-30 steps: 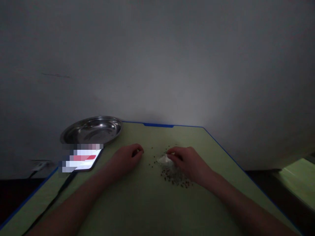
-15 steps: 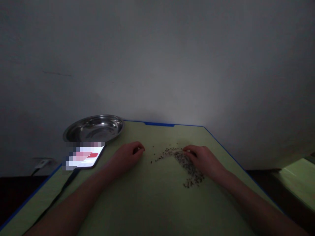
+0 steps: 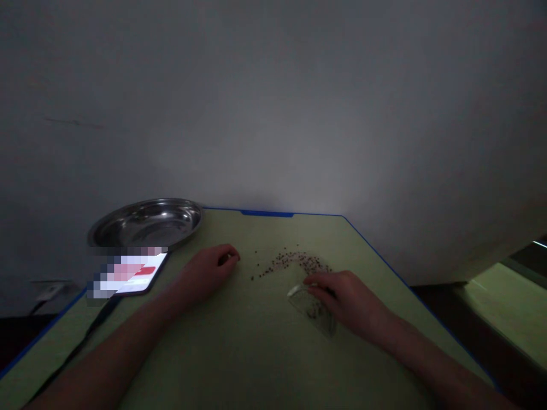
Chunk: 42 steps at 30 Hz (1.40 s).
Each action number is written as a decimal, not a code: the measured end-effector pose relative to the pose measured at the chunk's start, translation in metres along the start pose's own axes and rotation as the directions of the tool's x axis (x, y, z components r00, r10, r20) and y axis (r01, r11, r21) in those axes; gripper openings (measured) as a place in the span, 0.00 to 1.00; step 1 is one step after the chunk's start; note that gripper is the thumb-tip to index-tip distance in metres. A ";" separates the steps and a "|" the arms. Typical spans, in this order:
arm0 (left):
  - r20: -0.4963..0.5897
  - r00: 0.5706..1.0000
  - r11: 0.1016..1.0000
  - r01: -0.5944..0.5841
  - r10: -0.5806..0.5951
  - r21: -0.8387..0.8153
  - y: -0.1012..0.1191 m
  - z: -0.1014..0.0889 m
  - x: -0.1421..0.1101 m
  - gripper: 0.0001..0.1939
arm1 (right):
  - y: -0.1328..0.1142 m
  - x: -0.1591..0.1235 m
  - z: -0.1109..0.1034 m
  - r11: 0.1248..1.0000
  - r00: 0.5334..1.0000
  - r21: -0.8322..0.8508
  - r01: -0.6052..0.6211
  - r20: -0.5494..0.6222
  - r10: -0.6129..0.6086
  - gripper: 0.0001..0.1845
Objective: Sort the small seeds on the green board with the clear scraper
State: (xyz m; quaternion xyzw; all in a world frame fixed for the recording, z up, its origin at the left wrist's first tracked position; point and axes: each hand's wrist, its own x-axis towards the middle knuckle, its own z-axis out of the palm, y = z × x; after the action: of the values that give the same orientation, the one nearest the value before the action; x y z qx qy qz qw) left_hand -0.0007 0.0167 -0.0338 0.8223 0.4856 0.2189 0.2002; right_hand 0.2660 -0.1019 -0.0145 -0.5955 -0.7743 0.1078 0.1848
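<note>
My right hand (image 3: 337,290) pinches a see-through plastic bag (image 3: 314,307) by its pale top edge, a little above or on the table. A few small dark grains show through the bag; whether they lie inside it or under it I cannot tell. Beyond the hand, many small dark grains (image 3: 299,259) lie scattered in a curved band on the table. My left hand (image 3: 216,265) rests on the table left of the grains, with its fingers curled in. What those fingers hold, if anything, is hidden.
The pale green table (image 3: 239,353) has a blue edge and stands against a grey wall. At its far left are a shiny metal basin (image 3: 149,225) and a lit phone (image 3: 139,276), near a dark strap (image 3: 85,341). Another table surface (image 3: 504,313) appears at the right.
My right hand has drawn the plastic bag towards me, and the bag's pale edge now shows. More grains are uncovered behind it. My left hand keeps its place, while the view has shifted slightly.
</note>
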 end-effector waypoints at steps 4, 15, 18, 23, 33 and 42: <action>0.012 1.000 1.000 0.014 -0.014 0.004 0.000 0.000 0.000 0.16 | 0.032 0.003 -0.008 0.999 0.998 -0.037 -0.016 -0.068 0.013 0.13; -0.010 1.000 0.998 0.017 -0.018 -0.058 0.002 0.000 -0.001 0.15 | 0.005 0.026 -0.013 0.989 0.988 0.126 -0.080 -0.124 0.096 0.12; -0.023 1.000 0.998 0.006 -0.008 -0.063 0.001 -0.001 -0.001 0.15 | -0.003 0.051 -0.012 0.990 0.981 0.129 -0.051 -0.181 0.074 0.12; -0.018 1.000 0.996 0.017 -0.019 -0.084 0.000 -0.001 -0.002 0.15 | 0.051 0.090 -0.026 0.951 0.930 0.045 -0.306 -0.199 0.308 0.14; -0.038 0.998 0.988 0.043 -0.049 -0.151 -0.001 0.000 0.001 0.13 | 0.098 0.132 -0.005 0.909 0.885 -0.055 -0.412 -0.261 0.386 0.12; -0.049 0.996 0.970 0.059 -0.072 -0.234 -0.001 -0.002 0.001 0.13 | 0.046 0.165 0.031 0.971 0.955 -0.069 -0.228 -0.210 0.209 0.11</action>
State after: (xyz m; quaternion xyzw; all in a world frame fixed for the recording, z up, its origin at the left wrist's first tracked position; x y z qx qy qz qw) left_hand -0.0022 0.0178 -0.0324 0.7701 0.4892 0.2911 0.2880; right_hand 0.2574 0.0704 -0.0347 -0.6933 -0.6851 0.0310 0.2214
